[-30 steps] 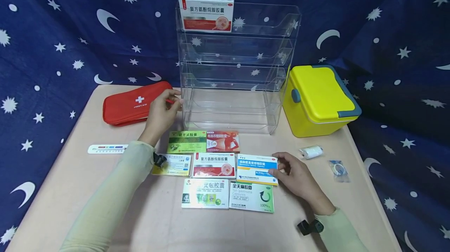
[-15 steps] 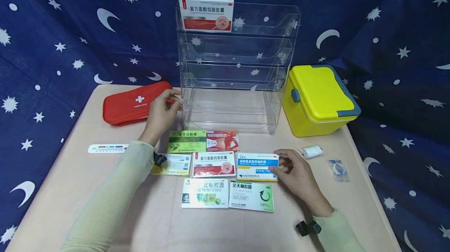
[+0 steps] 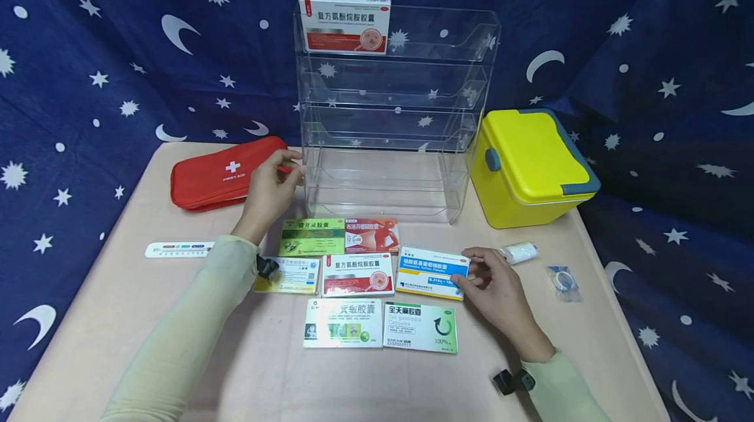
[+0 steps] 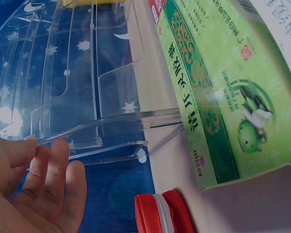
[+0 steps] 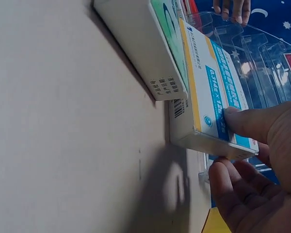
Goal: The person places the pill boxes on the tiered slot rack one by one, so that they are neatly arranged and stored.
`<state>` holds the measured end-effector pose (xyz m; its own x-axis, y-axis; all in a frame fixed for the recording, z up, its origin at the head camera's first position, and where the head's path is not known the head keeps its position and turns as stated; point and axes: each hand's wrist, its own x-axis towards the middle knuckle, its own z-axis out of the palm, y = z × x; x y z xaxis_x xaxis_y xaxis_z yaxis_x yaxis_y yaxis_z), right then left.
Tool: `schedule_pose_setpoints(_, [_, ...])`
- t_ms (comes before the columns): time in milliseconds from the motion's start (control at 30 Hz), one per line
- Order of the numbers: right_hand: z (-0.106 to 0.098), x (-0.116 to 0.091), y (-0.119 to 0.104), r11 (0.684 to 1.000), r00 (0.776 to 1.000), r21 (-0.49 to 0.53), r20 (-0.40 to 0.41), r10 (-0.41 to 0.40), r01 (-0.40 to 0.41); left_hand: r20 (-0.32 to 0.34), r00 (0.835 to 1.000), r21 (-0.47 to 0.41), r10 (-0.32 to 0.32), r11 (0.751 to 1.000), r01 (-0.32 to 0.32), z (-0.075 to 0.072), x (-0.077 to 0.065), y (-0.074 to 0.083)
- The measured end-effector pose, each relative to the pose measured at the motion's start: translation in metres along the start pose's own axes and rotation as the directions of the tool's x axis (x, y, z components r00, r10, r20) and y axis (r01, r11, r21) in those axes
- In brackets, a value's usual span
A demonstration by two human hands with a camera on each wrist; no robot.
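My left hand point(image 3: 272, 190) pinches the left side edge of a clear, tiered acrylic rack point(image 3: 389, 211) between thumb and fingers; the left wrist view shows this grip close up. With the thumb on its printed face and fingers underneath, my right hand point(image 3: 497, 288) holds a white, blue and yellow medicine box point(image 3: 432, 272), slightly tilted. Beside that box lies a red-and-white medicine box point(image 3: 358, 275), and below it a green-and-white one point(image 3: 420, 328). A matching red-and-white box point(image 3: 346, 23) stands at the left of the rack's top tier.
Other medicine boxes lie in rows before the rack, including a green one point(image 3: 313, 237) and a pink-red one point(image 3: 372, 235). A red first-aid pouch point(image 3: 230, 173) sits left, a yellow lidded box point(image 3: 533, 167) right. A bandage roll point(image 3: 519, 252) lies near the right hand.
My right hand has moved the blue-and-white medicine box slightly up, away from the green-and-white box below, and turned it a little. The left hand stays at the rack's edge.
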<state>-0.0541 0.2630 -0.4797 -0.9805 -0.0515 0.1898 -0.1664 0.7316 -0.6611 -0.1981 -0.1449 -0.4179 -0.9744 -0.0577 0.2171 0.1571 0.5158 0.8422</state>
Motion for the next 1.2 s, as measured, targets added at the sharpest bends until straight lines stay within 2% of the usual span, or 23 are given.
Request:
schedule_pose_setpoints(133, [0.001,-0.004,0.002,0.999,0.999,0.009,-0.001,-0.043,0.043,-0.004,1.000,-0.007,0.007,1.000,-0.007,-0.001,0.000,-0.002])
schedule_pose_setpoints(433, [0.003,-0.018,0.008,0.990,0.995,0.100,-0.007,-0.102,0.103,-0.010,1.000,-0.007,0.007,1.000,-0.007,-0.003,0.000,-0.005])
schedule_pose_setpoints(533, [0.002,-0.016,0.009,0.982,0.994,0.157,-0.013,-0.105,0.106,-0.012,1.000,-0.003,0.000,1.000,0.000,-0.004,0.000,-0.006])
schedule_pose_setpoints(633, [-0.008,-0.005,0.007,0.966,0.995,0.240,-0.021,-0.098,0.100,-0.007,1.000,-0.017,0.007,1.000,-0.007,-0.004,0.000,-0.006])
schedule_pose_setpoints(733, [-0.026,0.020,-0.002,0.945,0.995,0.312,-0.049,-0.083,0.094,-0.004,1.000,-0.032,0.019,0.999,-0.020,-0.003,0.001,-0.006])
schedule_pose_setpoints(800, [-0.042,0.045,-0.013,0.931,0.993,0.347,-0.082,-0.088,0.111,-0.004,1.000,-0.037,0.021,0.999,-0.021,-0.003,0.001,-0.005])
schedule_pose_setpoints(933, [-0.079,0.107,-0.045,0.894,0.969,0.385,-0.178,-0.170,0.228,-0.001,1.000,-0.043,0.016,0.999,-0.017,-0.003,0.001,-0.006])
schedule_pose_setpoints(1033, [-0.108,0.153,-0.080,0.866,0.929,0.357,-0.256,-0.268,0.349,0.004,1.000,-0.043,0.011,0.999,-0.011,-0.003,0.001,-0.006])
schedule_pose_setpoints(1167, [-0.140,0.204,-0.128,0.842,0.843,0.201,-0.331,-0.424,0.501,0.008,1.000,-0.040,0.005,0.999,-0.004,-0.002,0.002,-0.005])
schedule_pose_setpoints(1200, [-0.145,0.215,-0.138,0.846,0.833,0.164,-0.345,-0.432,0.507,0.010,1.000,-0.040,0.005,0.999,-0.004,-0.002,0.002,-0.005])
